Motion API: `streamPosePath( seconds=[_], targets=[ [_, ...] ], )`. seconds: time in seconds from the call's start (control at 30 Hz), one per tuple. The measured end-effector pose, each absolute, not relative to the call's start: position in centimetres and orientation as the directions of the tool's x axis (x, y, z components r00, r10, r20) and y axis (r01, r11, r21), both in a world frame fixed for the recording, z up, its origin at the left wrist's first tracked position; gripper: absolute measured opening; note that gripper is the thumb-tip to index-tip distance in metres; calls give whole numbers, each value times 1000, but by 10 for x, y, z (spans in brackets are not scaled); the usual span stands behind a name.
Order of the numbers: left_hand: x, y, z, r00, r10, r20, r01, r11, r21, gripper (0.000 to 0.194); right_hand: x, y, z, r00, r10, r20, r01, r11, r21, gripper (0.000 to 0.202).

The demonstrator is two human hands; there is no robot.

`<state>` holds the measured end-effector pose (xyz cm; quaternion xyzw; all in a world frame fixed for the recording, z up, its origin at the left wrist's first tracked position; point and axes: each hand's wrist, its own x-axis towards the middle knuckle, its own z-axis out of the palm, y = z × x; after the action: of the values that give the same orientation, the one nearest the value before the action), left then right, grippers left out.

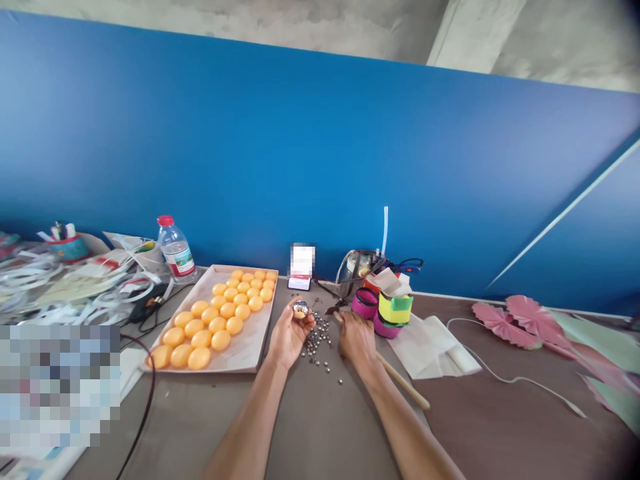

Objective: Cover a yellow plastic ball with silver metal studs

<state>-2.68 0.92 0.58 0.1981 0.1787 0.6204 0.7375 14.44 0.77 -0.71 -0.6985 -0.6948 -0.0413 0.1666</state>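
My left hand (291,335) is closed, palm up, around a shiny silver ball-like piece (301,309). Its exact kind I cannot make out. Beside it on the table lies a loose heap of small shiny metal balls (319,335), a few strayed toward the front. My right hand (357,340) is palm down just right of the heap, its fingers curled over a tool with a wooden handle (406,383). A dark end shows past the fingertips; the hand hides most of the grip.
Left stands a shallow tray (250,360) with several orange balls (220,325), behind it a red-capped bottle (178,250). A lit screen (301,267) is ahead. Tape rolls (394,310), white sheets (434,347), a white cable (510,380) and pink fans (530,323) lie right.
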Motion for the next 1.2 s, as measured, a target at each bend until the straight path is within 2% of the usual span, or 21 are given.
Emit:
streamPosePath(
  seconds=[0.4,0.5,0.6,0.67,0.77,0.93,1.2],
  targets=[
    [-26,7,8,146,988,-49,-831,149,535,44,140,4,-9,19,943,332,987,35,-157,18],
    [-26,7,7,141,988,-55,-825,148,546,45,133,1,-3,-58,925,374,975,134,-179,20],
    [-25,8,6,139,989,-46,-815,141,563,45,122,-4,1,-219,924,313,936,290,-202,23],
    [-25,8,4,139,990,-40,-810,137,571,44,114,-8,2,-283,923,263,920,338,-199,28],
    [-25,8,3,134,990,-40,-805,132,578,43,104,-12,0,-330,919,215,912,369,-180,31],
    [-25,8,3,131,991,-40,-799,130,587,42,98,-12,-5,-353,918,182,908,383,-170,22],
    [-23,6,6,124,989,-78,-802,146,579,41,106,-5,-15,-327,884,334,862,424,-278,18]
  ],
)
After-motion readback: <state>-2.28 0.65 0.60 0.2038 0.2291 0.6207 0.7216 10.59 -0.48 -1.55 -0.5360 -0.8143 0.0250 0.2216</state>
